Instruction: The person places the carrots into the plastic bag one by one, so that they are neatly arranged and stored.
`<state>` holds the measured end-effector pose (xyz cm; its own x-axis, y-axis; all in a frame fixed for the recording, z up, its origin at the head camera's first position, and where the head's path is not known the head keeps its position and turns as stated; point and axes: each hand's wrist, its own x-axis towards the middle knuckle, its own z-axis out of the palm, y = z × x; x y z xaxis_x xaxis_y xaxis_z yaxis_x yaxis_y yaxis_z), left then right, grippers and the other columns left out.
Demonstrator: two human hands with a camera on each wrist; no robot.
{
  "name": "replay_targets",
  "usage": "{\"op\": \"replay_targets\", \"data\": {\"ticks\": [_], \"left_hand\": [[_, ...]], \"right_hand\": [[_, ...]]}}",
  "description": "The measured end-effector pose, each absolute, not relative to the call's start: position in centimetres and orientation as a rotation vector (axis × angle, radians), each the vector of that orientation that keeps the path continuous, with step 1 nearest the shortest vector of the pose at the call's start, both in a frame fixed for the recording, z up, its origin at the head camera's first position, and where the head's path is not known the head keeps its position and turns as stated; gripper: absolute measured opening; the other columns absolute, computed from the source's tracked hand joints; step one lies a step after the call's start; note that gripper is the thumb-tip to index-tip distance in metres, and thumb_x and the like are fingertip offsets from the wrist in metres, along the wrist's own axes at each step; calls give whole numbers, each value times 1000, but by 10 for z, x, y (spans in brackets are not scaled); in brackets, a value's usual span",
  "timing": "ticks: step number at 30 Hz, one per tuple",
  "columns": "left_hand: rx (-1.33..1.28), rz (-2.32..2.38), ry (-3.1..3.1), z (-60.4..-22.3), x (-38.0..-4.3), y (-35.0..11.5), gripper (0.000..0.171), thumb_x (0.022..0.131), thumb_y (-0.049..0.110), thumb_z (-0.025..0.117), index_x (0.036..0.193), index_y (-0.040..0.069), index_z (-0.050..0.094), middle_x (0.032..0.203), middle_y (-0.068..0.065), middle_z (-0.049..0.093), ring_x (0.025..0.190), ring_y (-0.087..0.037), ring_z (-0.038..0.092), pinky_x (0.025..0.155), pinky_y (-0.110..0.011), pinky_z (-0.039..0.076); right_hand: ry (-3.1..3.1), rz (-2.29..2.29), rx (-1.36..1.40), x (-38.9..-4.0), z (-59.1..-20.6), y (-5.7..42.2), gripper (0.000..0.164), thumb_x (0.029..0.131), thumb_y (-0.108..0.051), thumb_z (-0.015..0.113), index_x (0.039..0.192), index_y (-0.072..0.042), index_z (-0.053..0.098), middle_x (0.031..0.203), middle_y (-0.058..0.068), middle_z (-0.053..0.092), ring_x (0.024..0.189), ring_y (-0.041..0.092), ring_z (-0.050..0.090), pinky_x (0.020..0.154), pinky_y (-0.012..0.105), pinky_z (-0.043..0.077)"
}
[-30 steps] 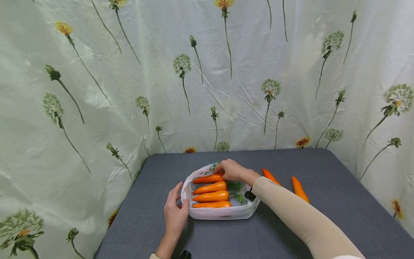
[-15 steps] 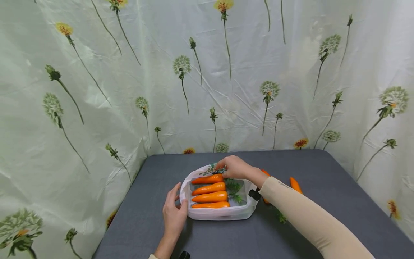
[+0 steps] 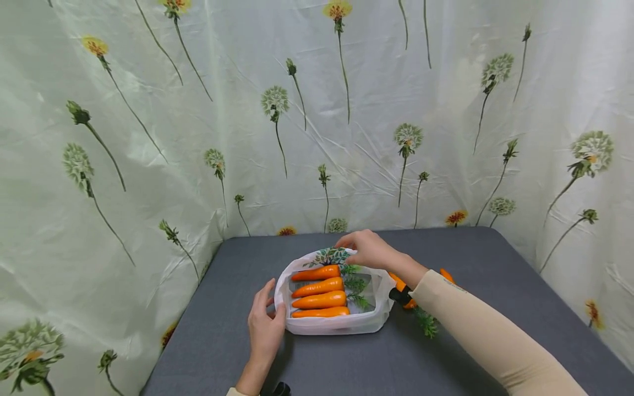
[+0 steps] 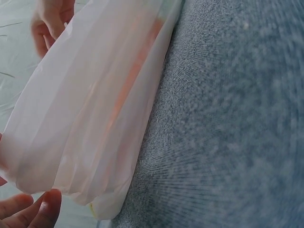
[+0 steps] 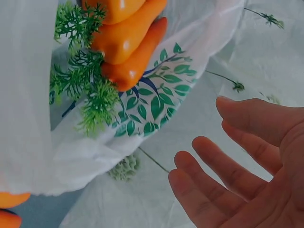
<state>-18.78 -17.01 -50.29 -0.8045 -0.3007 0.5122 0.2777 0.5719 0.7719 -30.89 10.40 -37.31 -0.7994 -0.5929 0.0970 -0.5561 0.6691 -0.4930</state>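
Observation:
A white plastic bag (image 3: pixel 337 327) with a green leaf print lies with its mouth held wide. Inside it, several orange carrots (image 3: pixel 319 300) lie side by side, their green tops (image 3: pixel 355 285) pointing right. My left hand (image 3: pixel 264 324) holds the bag's left end, thumb and fingers at its edge; the left wrist view shows fingertips (image 4: pixel 47 209) against the plastic. Above the far right rim is my right hand (image 3: pixel 369 250). In the right wrist view its fingers (image 5: pixel 228 166) are spread, hold nothing and stand apart from the printed rim.
More carrots (image 3: pixel 398 281) lie right of the bag, partly hidden by my right forearm, with green tops (image 3: pixel 427 323) showing below it. One carrot tip (image 3: pixel 447 275) shows beyond the sleeve. A flowered curtain (image 3: pixel 317 121) hangs behind the dark grey table (image 3: pixel 346 368).
My right hand has risen off the top carrot in the bag and drawn back to the right. The left hand stays at the bag's left end.

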Motion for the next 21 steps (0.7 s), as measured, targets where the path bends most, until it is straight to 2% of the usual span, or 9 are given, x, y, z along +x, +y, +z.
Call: {"op": "replay_targets", "data": {"ticks": [7,14,21], "left_hand": [[7,-1218,-2165,-504,-189,-170,57,87,1,72,141,11,58,131,-5,61,102,-27,67,74,-40,60],[-14,-1199,-2159,-506,-189,-170,57,86,-1,72,140,11,58,129,-5,61,100,-26,67,73,-39,60],[-24,-1211,-2168,-506,-188,-170,56,88,2,70,141,13,57,130,-4,61,104,-25,66,73,-37,59]], "right_hand": [[2825,-869,-885,-302,-367,127,41,90,-12,76,130,-15,68,126,7,66,114,31,62,86,42,55],[2896,-897,-782,-295,-368,150,42,89,-12,76,130,-17,68,130,4,65,113,27,61,88,45,54],[2937,-937,-715,-291,-385,181,43,88,-12,77,129,-17,69,130,4,66,111,29,62,89,47,53]]}}
